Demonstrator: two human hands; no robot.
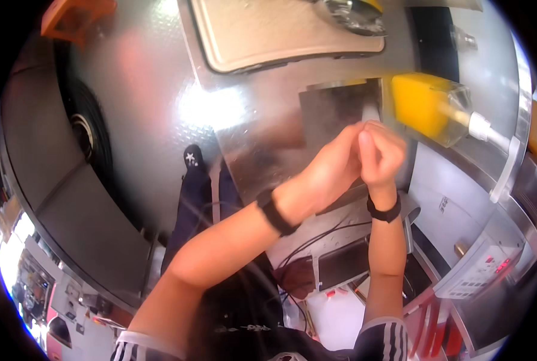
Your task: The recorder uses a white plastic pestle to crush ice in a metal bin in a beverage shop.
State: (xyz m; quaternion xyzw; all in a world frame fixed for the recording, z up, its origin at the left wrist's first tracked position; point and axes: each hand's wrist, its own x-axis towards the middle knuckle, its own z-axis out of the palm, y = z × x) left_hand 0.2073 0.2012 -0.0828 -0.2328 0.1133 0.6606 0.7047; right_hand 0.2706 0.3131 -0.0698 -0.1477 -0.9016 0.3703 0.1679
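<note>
My left hand (336, 167) and my right hand (382, 153) meet over a dark rectangular opening or panel (324, 108) in the metal counter. Their fingers are curled in against each other, with the fingertips together. Whether a small thing is pinched between them cannot be seen. Both wrists wear a black band. Just beyond the hands, to the right, is a clear pump bottle (424, 108) of yellow liquid with a white pump. Farther off, a beige tray or board (268, 31) lies on the counter.
A clear plastic-covered item (356, 17) rests at the board's edge. An orange plastic stool (74, 20) stands on the metal floor at the upper left. At the right is a white control box (480, 261) with red lit digits. Black cables (309, 246) run below my forearms.
</note>
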